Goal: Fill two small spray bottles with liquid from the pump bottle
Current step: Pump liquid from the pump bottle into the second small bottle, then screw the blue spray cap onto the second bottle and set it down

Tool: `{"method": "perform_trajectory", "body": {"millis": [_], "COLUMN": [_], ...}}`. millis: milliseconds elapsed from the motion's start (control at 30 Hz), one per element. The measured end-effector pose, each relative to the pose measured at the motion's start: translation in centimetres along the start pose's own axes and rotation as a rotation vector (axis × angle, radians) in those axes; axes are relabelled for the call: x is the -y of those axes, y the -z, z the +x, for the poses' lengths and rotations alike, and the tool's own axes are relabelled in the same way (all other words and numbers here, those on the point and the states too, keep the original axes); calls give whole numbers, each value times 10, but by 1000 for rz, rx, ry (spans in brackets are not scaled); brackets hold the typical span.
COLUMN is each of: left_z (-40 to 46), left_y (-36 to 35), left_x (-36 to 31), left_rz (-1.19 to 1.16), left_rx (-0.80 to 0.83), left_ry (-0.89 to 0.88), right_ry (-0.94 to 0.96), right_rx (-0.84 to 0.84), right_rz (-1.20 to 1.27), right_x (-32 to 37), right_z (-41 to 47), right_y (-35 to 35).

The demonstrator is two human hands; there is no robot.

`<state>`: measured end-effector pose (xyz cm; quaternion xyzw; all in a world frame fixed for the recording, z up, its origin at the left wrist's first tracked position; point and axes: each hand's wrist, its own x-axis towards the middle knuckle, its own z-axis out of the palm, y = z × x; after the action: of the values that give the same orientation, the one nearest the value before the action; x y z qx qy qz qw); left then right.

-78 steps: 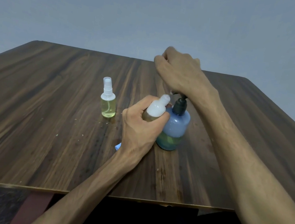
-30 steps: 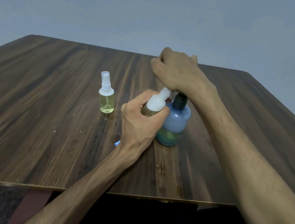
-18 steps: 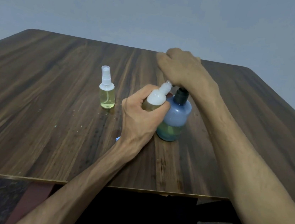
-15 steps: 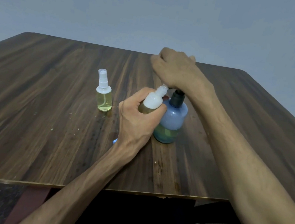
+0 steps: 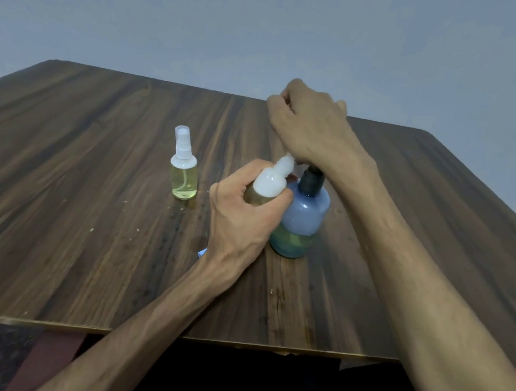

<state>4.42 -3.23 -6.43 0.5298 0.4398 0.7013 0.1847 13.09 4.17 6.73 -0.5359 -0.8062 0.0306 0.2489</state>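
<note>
- Your left hand [image 5: 243, 222] has its grip wrapped round the uncapped spray bottle [image 5: 269, 185], tilted, neck right up under the pump head.
- Your right hand [image 5: 307, 126] is curled on top of the pump bottle [image 5: 300, 220]; the head is hidden under it, so the exact hold is unclear.
- The finished spray bottle [image 5: 183, 171] stands capped, well apart to the left.
- Risk: narrow neck, hidden nozzle; if it slips off line, liquid runs onto your fingers and the table [image 5: 82, 238].
- Risk: a hard off-centre press could tip the pump bottle; the liquid in it looks low.
- Room: open table left and right; the near edge is well clear of both bottles.
</note>
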Motion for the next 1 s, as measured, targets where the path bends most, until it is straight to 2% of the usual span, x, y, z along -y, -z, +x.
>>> {"method": "perform_trajectory", "body": {"millis": [33,133,200,267,333,433,500,633,867,1000], "left_z": [1,1,1,2,1,2,4,8,11,10], "left_y": [0,-1,0,0,0,0,0,1,7,8], "left_x": [0,-1,0,0,-1,-5,-7,-10,-5,-14], "left_rz": [4,3,8,10,-20,-91,-134,-149,-197,-352], "left_rx": [10,17,5,7,13,18,12,-7,19,97], "left_ry": [-3,3,-10,-7,8,33,46,97,170,210], "right_ry": [0,-34,-35,-42,-33,-55,-95,-181,-236,-175], "right_rx": [-10,116,107,59,-57,-305,-411,-447,-588,-517], "right_rz": [-1,-58,-24,38,155,472,673,883,953,951], "right_x": [0,-1,2,3,3,1,-4,-18,-47,-60], "right_z": [2,2,2,-1,-2,-6,-11,-30,-76,-105], "right_y": [1,-2,-3,-1,3,8,9,-6,-21,-35]}}
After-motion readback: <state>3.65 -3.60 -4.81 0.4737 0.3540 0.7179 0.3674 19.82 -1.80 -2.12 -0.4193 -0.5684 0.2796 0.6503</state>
